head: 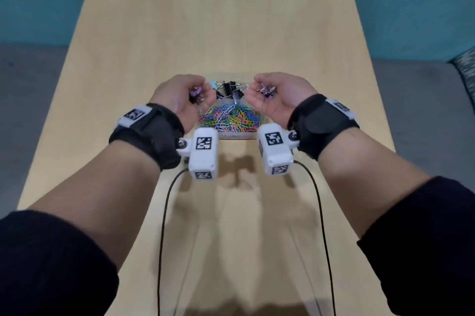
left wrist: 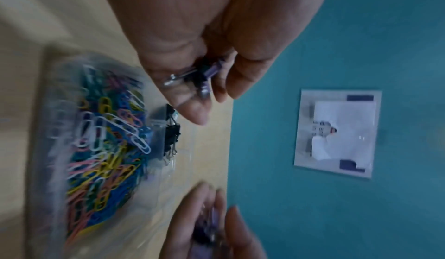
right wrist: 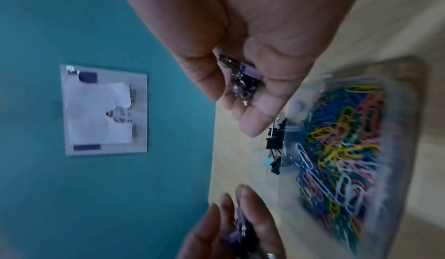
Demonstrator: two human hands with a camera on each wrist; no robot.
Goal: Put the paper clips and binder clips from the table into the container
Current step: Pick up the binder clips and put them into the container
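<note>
Since the wooden table (head: 231, 19) looks bare of loose clips as far as the head view shows, I'd say this is the last drop-off of the job. The clear container (head: 232, 136) sits mid-table with two sections: the nearer, bigger one is heaped with coloured paper clips (head: 231, 120), and the farther, smaller one already has a bunch of black binder clips (head: 228, 89) in it, plus a pale blue one. Both hands hover over the far section, one at each side, palms turned up and inward. The left hand (head: 180, 97) has its fingers curled around a little clump of purple binder clips (head: 195, 93), and the left wrist view shows silver wire handles poking out between thumb and fingers. The right hand (head: 275, 94) is cupped a bit looser around its own purple clips (head: 266, 91), fingers bent up around them. Next move, I reckon: tip or loosen the fingers right over the binder clip section so they fall in with the black ones and not into the paper clip pile. The section is narrow and the hands sit near its edges, so they'd want to come in toward the middle first, or a clip could bounce out onto the table.
</note>
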